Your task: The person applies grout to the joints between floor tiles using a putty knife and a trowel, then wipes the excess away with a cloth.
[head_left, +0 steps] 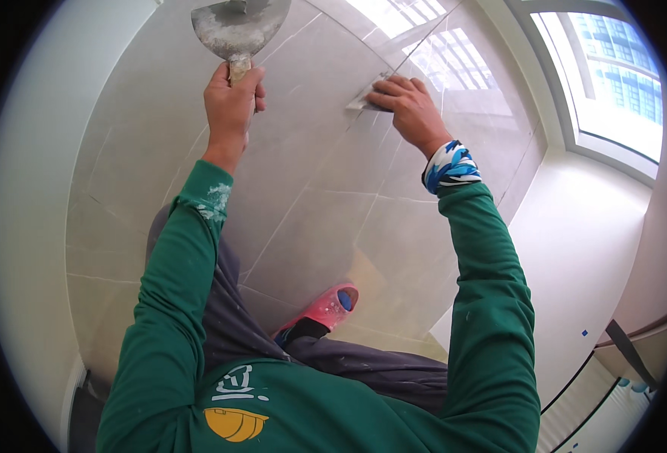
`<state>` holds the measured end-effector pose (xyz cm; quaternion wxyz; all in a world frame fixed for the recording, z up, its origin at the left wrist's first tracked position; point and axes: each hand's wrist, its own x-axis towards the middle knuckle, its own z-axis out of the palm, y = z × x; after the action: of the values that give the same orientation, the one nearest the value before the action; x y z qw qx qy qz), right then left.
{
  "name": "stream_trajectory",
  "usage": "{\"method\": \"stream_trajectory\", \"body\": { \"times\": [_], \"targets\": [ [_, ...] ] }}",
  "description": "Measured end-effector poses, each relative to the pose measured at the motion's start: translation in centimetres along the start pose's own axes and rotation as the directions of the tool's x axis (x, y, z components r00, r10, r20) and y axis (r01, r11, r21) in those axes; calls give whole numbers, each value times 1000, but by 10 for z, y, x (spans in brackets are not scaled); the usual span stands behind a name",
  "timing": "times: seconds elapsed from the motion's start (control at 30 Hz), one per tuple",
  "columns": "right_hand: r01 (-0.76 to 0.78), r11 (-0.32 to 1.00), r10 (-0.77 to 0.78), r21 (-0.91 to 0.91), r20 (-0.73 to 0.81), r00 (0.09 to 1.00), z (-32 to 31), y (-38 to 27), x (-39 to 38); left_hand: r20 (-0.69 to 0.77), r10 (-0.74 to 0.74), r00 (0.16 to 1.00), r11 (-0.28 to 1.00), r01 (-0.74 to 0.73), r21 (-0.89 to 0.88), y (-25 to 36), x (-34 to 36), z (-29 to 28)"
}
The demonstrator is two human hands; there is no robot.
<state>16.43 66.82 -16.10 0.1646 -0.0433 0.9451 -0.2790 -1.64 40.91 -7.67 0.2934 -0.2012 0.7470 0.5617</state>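
Note:
In my left hand (229, 112), closed round its pale, stained handle, is a wide putty knife (237, 36). Its fan-shaped blade points away from me and carries a smear of whitish-grey paste, with a dark lump at the far edge. The fingers of my right hand (415, 113) are closed on a small flat scraper (364, 98), partly hidden under them. The scraper's thin edge meets the grey tiled floor (303, 151) beside a dark joint line between tiles.
A white wall (46, 151) rises at the left. On the right are a white ledge (575, 204) and a bright window (613, 75), reflected in the glossy tiles. My foot in a pink clog (332, 308) rests on the floor below my hands.

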Motion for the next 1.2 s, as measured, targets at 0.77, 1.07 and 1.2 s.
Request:
{"method": "stream_trajectory", "body": {
  "times": [0.77, 1.07, 1.2],
  "targets": [
    [-53, 980, 41, 189, 67, 997, 30, -82, -43, 11, 2, 1000, 1000, -2, 22, -3, 1, -3],
    [-11, 990, 1, 144, 69, 998, 25, -107, -43, 19, 5, 1000, 999, -6, 48, -10, 6, -14],
    [-77, 975, 54, 208, 114, 992, 37, -100, -67, 22, 22, 1000, 999, -23, 34, -6, 6, -5]
  ]
}}
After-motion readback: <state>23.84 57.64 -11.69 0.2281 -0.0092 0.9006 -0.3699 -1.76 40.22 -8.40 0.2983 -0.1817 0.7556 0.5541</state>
